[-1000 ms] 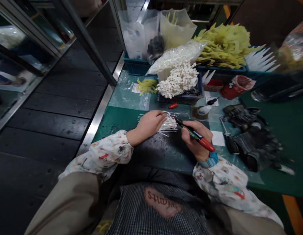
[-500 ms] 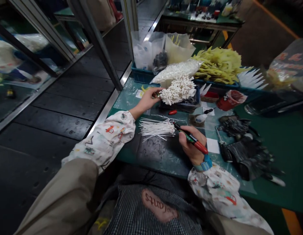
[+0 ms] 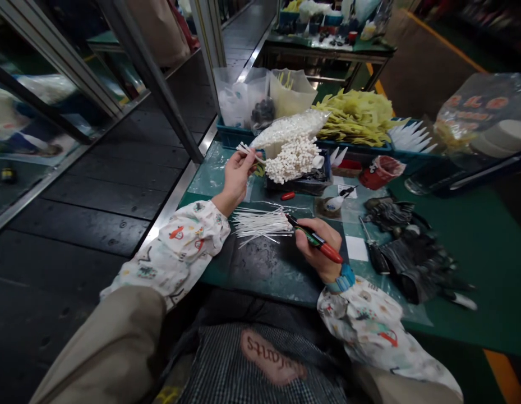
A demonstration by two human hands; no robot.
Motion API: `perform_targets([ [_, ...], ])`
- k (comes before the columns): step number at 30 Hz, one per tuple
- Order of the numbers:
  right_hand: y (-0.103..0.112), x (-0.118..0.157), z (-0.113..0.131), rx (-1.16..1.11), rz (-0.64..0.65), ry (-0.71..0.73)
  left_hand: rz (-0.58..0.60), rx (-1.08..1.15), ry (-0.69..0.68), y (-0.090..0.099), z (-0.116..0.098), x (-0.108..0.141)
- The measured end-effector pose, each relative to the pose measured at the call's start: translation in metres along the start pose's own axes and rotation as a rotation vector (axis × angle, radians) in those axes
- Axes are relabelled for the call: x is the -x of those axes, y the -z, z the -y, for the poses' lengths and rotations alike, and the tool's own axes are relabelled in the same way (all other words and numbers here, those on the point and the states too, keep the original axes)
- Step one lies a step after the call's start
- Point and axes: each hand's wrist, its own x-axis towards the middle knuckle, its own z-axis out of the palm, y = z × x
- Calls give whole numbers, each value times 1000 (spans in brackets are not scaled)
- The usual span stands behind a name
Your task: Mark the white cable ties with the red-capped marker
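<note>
My left hand (image 3: 238, 178) is closed in a pinch on a few thin white-tipped stems (image 3: 244, 148), held up beside the box. A dense bundle of white-tipped stems (image 3: 296, 160) lies across that dark box (image 3: 304, 185). My right hand (image 3: 321, 244) grips a black-and-red marker pen (image 3: 319, 241), its dark tip pointing left. The tip is at the right end of a spread pile of thin white stems (image 3: 260, 223) on the table; whether it touches them I cannot tell. A red marker cap (image 3: 287, 196) lies between box and pile.
Behind stand blue trays with yellow leaf-like pieces (image 3: 356, 115) and white pointed pieces (image 3: 409, 137). To the right are a red cup (image 3: 380, 171), a small glue bottle (image 3: 336, 203), a screwdriver (image 3: 374, 249) and dark gloves (image 3: 420, 261). A metal post (image 3: 159, 84) rises at the left.
My left hand has moved away from the big bundle, slightly left, and now holds up a few stems. My right hand keeps the marker by the pile. The view has shifted a little.
</note>
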Motion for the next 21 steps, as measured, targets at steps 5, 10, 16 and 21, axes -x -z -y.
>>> perform_targets([
  [5, 0, 1, -1, -15, -8, 1, -11, 19, -316, 14, -26, 19],
  [10, -3, 1, -4, -20, -116, -65, 91, -134, -675, 19, -54, 63],
  [16, -7, 5, -8, -129, -119, -325, 530, -334, -248, 6, -41, 103],
  [21, -11, 8, -5, -362, -57, -548, 782, -218, 183, -1, -40, 113],
])
